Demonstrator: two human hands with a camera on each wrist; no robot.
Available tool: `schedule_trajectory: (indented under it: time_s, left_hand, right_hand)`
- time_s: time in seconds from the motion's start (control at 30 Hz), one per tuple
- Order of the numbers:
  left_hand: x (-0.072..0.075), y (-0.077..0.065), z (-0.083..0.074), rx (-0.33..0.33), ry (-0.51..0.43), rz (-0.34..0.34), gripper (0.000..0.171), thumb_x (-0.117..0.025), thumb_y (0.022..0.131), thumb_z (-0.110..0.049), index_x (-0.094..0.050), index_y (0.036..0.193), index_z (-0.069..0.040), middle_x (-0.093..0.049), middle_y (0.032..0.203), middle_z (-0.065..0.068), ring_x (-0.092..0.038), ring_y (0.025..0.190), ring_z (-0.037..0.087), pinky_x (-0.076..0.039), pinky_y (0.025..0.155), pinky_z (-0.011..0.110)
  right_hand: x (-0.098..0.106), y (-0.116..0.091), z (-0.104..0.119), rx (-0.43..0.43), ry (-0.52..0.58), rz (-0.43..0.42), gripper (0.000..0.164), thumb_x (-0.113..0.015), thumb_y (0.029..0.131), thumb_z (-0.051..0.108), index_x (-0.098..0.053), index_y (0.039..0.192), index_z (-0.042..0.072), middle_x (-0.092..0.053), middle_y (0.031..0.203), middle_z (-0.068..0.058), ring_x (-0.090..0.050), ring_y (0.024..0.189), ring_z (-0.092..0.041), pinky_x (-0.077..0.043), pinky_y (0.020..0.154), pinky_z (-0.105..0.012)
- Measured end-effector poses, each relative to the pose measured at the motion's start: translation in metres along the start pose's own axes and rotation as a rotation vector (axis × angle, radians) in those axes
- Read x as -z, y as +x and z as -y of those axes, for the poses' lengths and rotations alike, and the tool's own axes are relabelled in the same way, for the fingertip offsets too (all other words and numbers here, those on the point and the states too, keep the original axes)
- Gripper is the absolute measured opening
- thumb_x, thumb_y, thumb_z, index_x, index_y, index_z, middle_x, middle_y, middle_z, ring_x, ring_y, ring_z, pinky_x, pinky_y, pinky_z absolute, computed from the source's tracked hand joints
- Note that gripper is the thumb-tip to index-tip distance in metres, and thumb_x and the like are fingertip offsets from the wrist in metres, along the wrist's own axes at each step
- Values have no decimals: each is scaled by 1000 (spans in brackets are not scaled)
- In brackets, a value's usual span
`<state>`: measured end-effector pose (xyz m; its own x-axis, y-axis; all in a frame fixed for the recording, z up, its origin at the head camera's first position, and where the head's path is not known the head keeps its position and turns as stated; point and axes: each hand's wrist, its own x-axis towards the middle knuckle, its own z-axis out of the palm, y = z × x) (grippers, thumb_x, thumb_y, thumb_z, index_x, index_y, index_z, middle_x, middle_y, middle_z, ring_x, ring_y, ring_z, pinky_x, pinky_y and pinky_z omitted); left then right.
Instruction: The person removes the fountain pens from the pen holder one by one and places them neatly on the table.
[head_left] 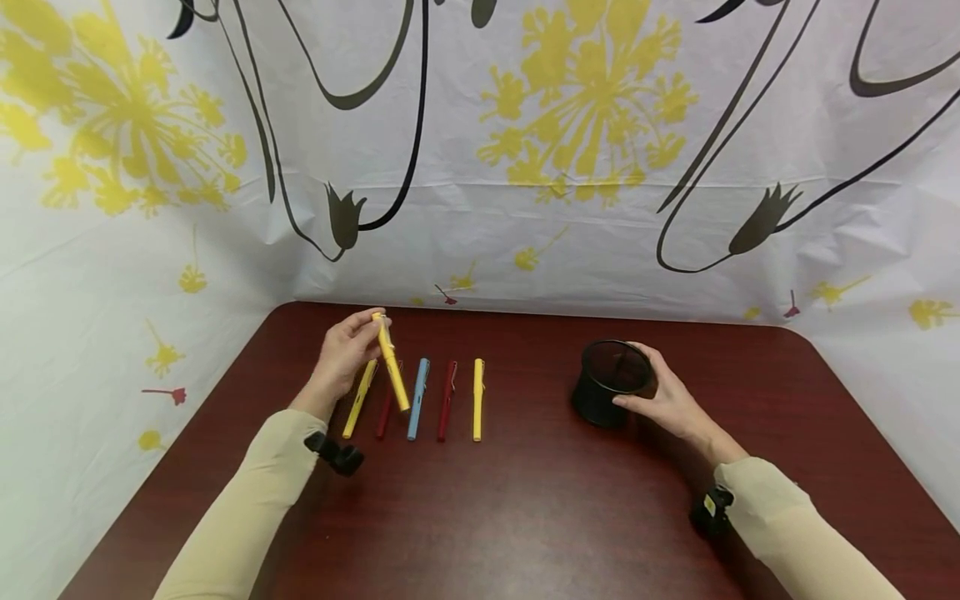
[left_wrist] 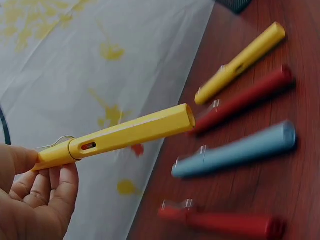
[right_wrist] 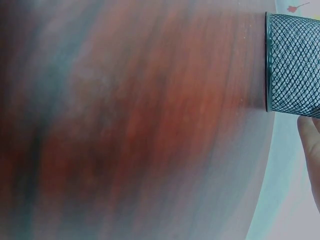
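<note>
A yellow pen (head_left: 392, 367) is pinched near its clip end by my left hand (head_left: 345, 354), tilted above the left end of a row of pens. The left wrist view shows thumb and fingertips on the cap of this pen (left_wrist: 130, 134). Below it on the table lie a yellow pen (head_left: 360, 400), a red pen (head_left: 384, 414) partly hidden behind the raised one, a blue pen (head_left: 418, 400), another red pen (head_left: 447, 402) and another yellow pen (head_left: 478, 400). On the right, my right hand (head_left: 667, 404) grips an upright black mesh pen cup (head_left: 600, 400) by its side.
The dark red-brown table (head_left: 510, 517) has rounded far corners. A white sheet (head_left: 450, 167) printed with yellow flowers and dark stems hangs behind it and along the sides. Bare tabletop lies between the pens and the cup.
</note>
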<state>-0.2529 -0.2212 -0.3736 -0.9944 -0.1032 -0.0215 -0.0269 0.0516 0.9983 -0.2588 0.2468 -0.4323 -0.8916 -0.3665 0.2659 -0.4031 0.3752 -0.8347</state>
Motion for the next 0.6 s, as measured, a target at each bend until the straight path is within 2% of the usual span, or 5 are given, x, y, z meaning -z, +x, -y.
schedule_trajectory:
  time_s: [0.2, 0.3, 0.43, 0.57, 0.6]
  left_hand:
    - [32, -2, 2, 28, 59, -3, 44, -45, 100, -20, -41, 140, -1, -54, 130, 13, -58, 88, -5, -51, 72, 15]
    - [49, -2, 0, 36, 58, 2, 44, -45, 100, -20, -40, 139, 1, -59, 114, 0, -57, 86, -5, -50, 71, 15]
    - [71, 0, 1, 48, 63, 18, 42, -46, 100, -19, -41, 137, 1, -59, 96, -16, -56, 83, -4, -50, 69, 15]
    - [89, 1, 4, 61, 130, 0, 36, -46, 100, -22, -47, 131, -4, -57, 88, -21, -54, 80, -4, -49, 66, 15]
    - [93, 2, 5, 62, 135, -5, 38, -47, 100, -22, -46, 132, -2, -57, 88, -21, -53, 79, -4, -49, 66, 15]
  right_hand:
    - [-1, -1, 0, 9, 18, 3, 82, -73, 80, 2, -25, 145, 9, -37, 140, -18, -42, 119, -2, -37, 86, -9]
    - [-1, -1, 1, 3, 10, 3, 82, -74, 80, 3, -25, 146, 9, -37, 140, -17, -41, 119, -1, -36, 86, -9]
    - [-1, 0, 1, -1, -6, -1, 82, -74, 79, 5, -26, 146, 10, -38, 140, -16, -39, 120, 0, -34, 87, -10]
    - [-1, 0, 1, 14, 4, -3, 82, -74, 79, 2, -26, 145, 9, -38, 139, -18, -39, 120, -1, -33, 88, -10]
    - [-1, 0, 1, 18, 4, -3, 82, -74, 79, 2, -26, 145, 9, -38, 139, -18, -39, 120, 0, -33, 88, -10]
